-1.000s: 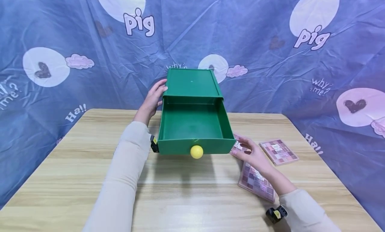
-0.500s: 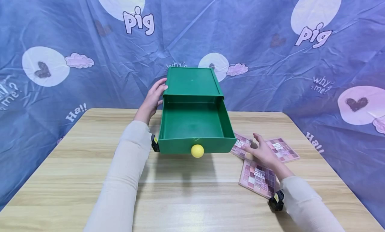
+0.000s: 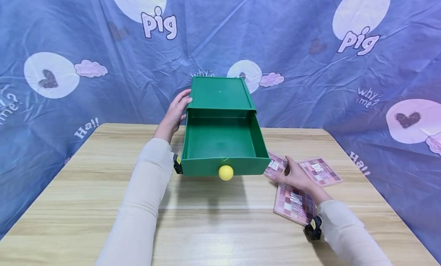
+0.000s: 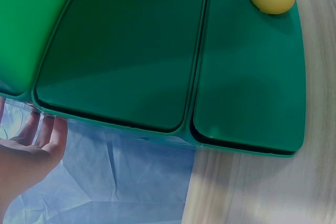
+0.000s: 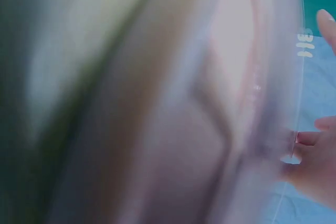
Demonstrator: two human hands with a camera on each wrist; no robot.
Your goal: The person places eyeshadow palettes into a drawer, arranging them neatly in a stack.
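On the desk (image 3: 103, 204), a black camera (image 3: 312, 228) on the right wrist sat by a corner of the nearest palette (image 3: 294, 204). The right hand (image 3: 299, 178), fingers bent, overlapped that palette's far edge; whether it gripped anything could not be told, as blur filled most of the right wrist view. A third palette (image 3: 321, 172) lay farther right, and the left palette (image 3: 274, 165) was partly covered by the pulled-out green drawer (image 3: 220, 137). The left hand (image 3: 174, 113) rested, fingers loosely extended, against the green box (image 3: 220, 93), before a blue cloth (image 3: 213, 13).
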